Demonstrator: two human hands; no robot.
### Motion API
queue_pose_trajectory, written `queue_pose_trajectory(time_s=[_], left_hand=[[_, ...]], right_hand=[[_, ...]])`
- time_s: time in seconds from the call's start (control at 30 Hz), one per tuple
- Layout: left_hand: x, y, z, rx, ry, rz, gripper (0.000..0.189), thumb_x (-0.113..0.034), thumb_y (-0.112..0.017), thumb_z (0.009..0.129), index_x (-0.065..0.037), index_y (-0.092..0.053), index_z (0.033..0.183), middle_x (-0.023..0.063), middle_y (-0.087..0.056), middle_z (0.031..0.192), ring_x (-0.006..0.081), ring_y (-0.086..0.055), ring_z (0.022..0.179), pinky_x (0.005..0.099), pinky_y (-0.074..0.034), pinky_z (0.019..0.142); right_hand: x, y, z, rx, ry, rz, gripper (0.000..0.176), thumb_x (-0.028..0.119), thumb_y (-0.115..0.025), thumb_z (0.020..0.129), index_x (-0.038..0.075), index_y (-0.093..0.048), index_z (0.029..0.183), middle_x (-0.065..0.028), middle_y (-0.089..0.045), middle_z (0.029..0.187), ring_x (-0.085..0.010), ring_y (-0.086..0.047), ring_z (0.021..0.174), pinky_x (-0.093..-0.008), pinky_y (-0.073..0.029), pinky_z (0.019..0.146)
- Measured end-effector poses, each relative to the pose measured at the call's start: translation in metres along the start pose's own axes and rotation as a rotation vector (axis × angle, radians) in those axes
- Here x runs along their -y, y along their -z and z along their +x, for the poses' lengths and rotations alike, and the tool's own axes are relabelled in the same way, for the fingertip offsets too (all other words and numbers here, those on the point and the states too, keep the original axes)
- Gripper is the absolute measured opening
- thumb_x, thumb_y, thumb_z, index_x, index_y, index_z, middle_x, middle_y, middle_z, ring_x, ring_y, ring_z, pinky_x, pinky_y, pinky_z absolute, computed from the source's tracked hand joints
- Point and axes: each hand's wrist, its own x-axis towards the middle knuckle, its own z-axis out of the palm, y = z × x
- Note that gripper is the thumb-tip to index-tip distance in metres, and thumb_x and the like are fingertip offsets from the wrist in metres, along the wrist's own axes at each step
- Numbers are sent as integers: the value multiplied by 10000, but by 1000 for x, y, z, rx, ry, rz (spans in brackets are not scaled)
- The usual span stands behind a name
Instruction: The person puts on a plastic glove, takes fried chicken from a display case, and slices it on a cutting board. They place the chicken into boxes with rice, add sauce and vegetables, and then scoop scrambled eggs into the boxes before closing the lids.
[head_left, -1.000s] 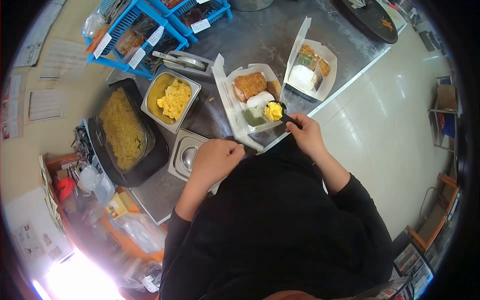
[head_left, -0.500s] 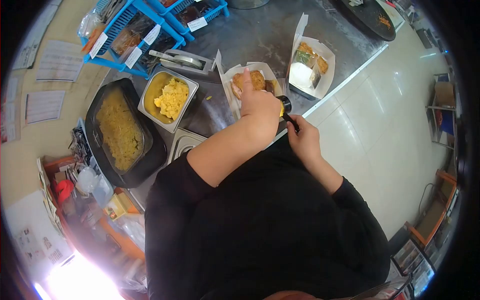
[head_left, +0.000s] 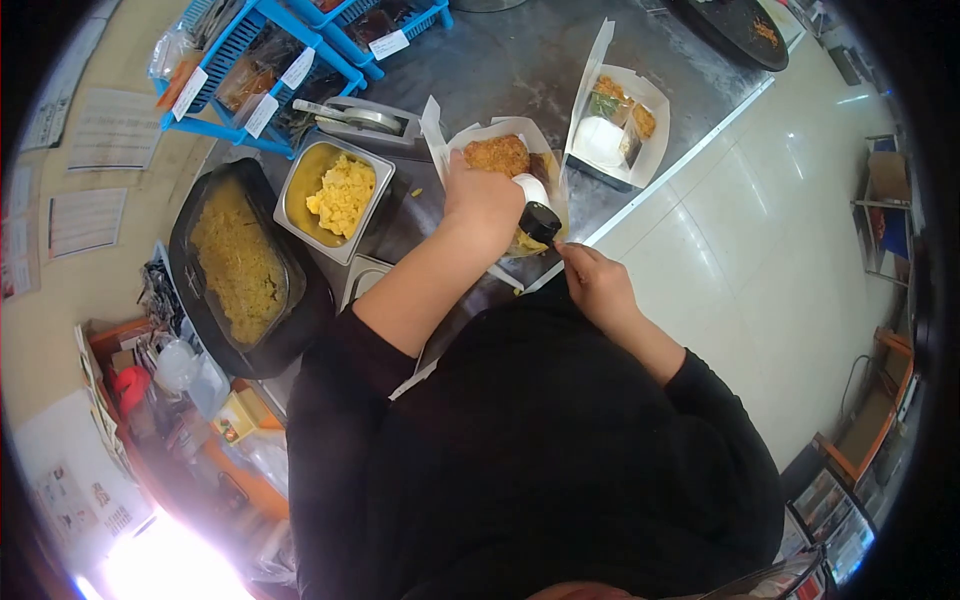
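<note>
My right hand (head_left: 602, 287) pinches the thin handle of a black scoop (head_left: 540, 224) at the counter's front edge. The scoop's round head is tipped over the near end of an open paper food box (head_left: 551, 160). Inside the box lie a golden breaded piece of food (head_left: 497, 154), a white rounded mound (head_left: 530, 188) and some yellow food (head_left: 524, 244) beside the scoop. My left hand (head_left: 484, 208) lies over the left side of this box, next to the white mound. Its fingertips are mostly hidden, so its grip cannot be made out.
A second filled box (head_left: 640, 157) stands to the right. On the left are a metal pan of yellow scrambled egg (head_left: 340, 197) and a dark tray of yellowish food (head_left: 238, 262). Behind them are a tape dispenser (head_left: 360, 120) and blue baskets (head_left: 262, 85). A dark round pan (head_left: 735, 32) sits far right.
My left hand has drawn back to the left, its index finger no longer stretched over the breaded piece. The scoop has tipped and moved left and nearer, uncovering the white mound.
</note>
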Motion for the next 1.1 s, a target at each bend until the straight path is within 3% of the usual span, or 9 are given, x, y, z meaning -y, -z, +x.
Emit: queue_pose_trajectory(time_s=[0.23, 0.33, 0.47, 0.67, 0.77, 0.83, 0.9, 1.0, 1.1], left_hand=[[14, 3, -28, -365, -116, -155, 87, -130, -652, 786, -79, -701, 835, 89, -673, 898, 254, -656, 877, 492, -383, 1013], [30, 8, -56, -984, -112, -442, 73, -112, -659, 793, -99, -686, 859, 90, -633, 843, 262, -638, 820, 453, -441, 945], [71, -25, -109, -1189, 326, -587, 182, -48, -683, 791, -70, -676, 972, 100, -608, 896, 273, -611, 850, 371, -492, 719], [84, -116, -147, -1070, 1046, -701, 523, -169, -636, 858, -17, -450, 1323, 209, -491, 1163, 322, -554, 1004, 402, -457, 865], [84, -153, -148, -707, 1186, -941, 689, -263, -554, 912, 47, -228, 1435, 282, -426, 1260, 431, -478, 1144, 461, -398, 961], [87, -216, -130, -879, 1047, -770, 679, -262, -522, 929, 43, -205, 1447, 264, -541, 1138, 471, -510, 1088, 478, -400, 954], [89, -205, -125, -613, 1038, -979, 657, -203, -507, 944, 21, -177, 1466, 175, -629, 925, 375, -625, 831, 429, -501, 793], [87, -194, -114, -768, 867, -1805, 630, -139, -486, 954, -7, -165, 1480, 100, -630, 818, 205, -594, 603, 322, -514, 587], [86, -196, -103, -906, 822, -1964, 431, -87, -458, 952, -83, -384, 1377, 68, -598, 861, 93, -555, 606, 225, -468, 520]], right_hand=[[-5, 13, 9, -29, -38, -8, 182, 37, -620, 853, 39, -650, 1033, -128, -686, 863, -259, -664, 672, -340, -533, 598], [0, 24, 10, 71, -300, 217, 182, 63, -616, 880, 18, -644, 1054, -89, -692, 828, -154, -615, 573, -277, -490, 523], [27, 61, 54, 38, -586, 826, 190, 90, -601, 904, 6, -639, 1071, -31, -681, 809, -45, -502, 507, -200, -394, 452], [121, 71, 177, 247, 182, 321, 160, 120, -619, 868, 23, -675, 982, -80, -692, 817, -125, -608, 632, -263, -470, 571], [171, 4, 226, 385, 569, 43, 177, 100, -609, 813, 42, -693, 958, -168, -678, 861, -304, -657, 774, -381, -512, 687], [201, -51, 247, 620, 622, -248, 196, 94, -599, 789, 51, -708, 946, -192, -677, 872, -340, -660, 821, -418, -521, 703], [219, -102, 251, 716, 585, -447, 185, 109, -592, 780, 42, -715, 901, -187, -686, 875, -326, -674, 842, -416, -533, 710], [220, -158, 249, 710, 701, -491, 181, 129, -584, 779, 28, -714, 852, -180, -695, 891, -320, -683, 848, -407, -543, 724], [216, -175, 244, 814, 808, -562, 223, 152, -556, 814, 35, -715, 918, -163, -697, 958, -308, -682, 892, -408, -538, 764]])
